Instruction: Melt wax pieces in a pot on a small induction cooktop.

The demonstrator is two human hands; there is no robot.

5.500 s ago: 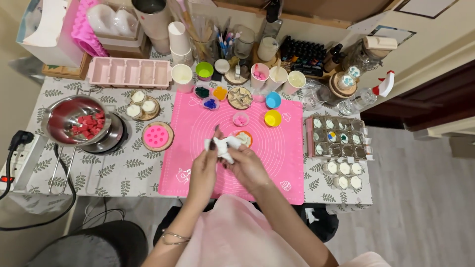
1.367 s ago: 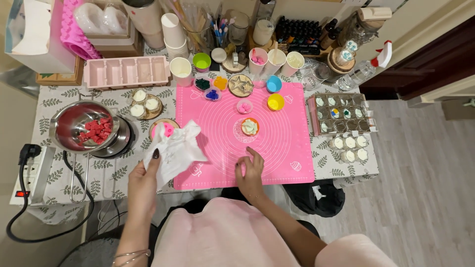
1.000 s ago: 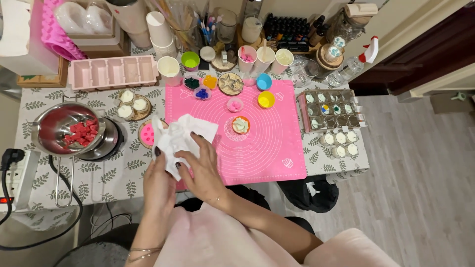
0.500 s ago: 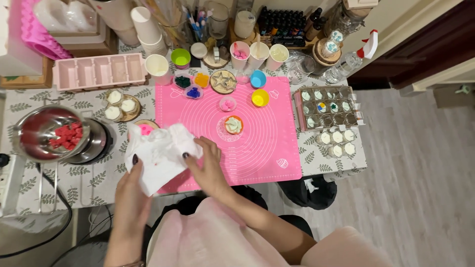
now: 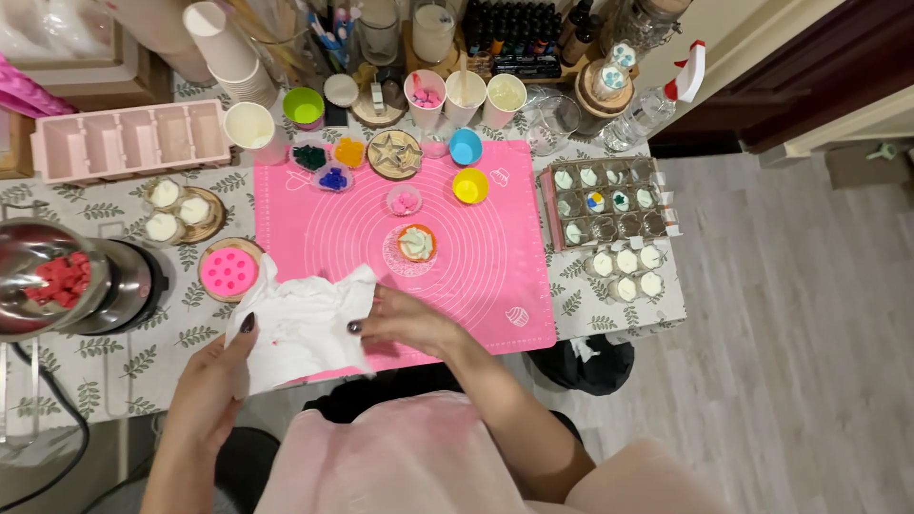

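Both my hands hold a crumpled white tissue [image 5: 303, 328] with small pink stains, spread over the near left corner of the pink silicone mat [image 5: 486, 276]. My left hand [image 5: 211, 376] grips its left edge with the thumb on top. My right hand [image 5: 405, 322] pinches its right edge. Beyond my right hand, an orange cup with white filling [image 5: 416, 243] stands in the middle of the mat.
A round pink mould on a wooden disc [image 5: 229, 270] lies left of the mat. A steel bowl of red chunks [image 5: 43, 286] sits at the far left. Coloured small cups, paper cups, a pink tray mould [image 5: 129, 141] and a grey tray of small jars [image 5: 602, 202] crowd the table.
The tissue has come down lower over the mat's near left corner, uncovering the round pink mould. My view has shifted, so the table appears further left.
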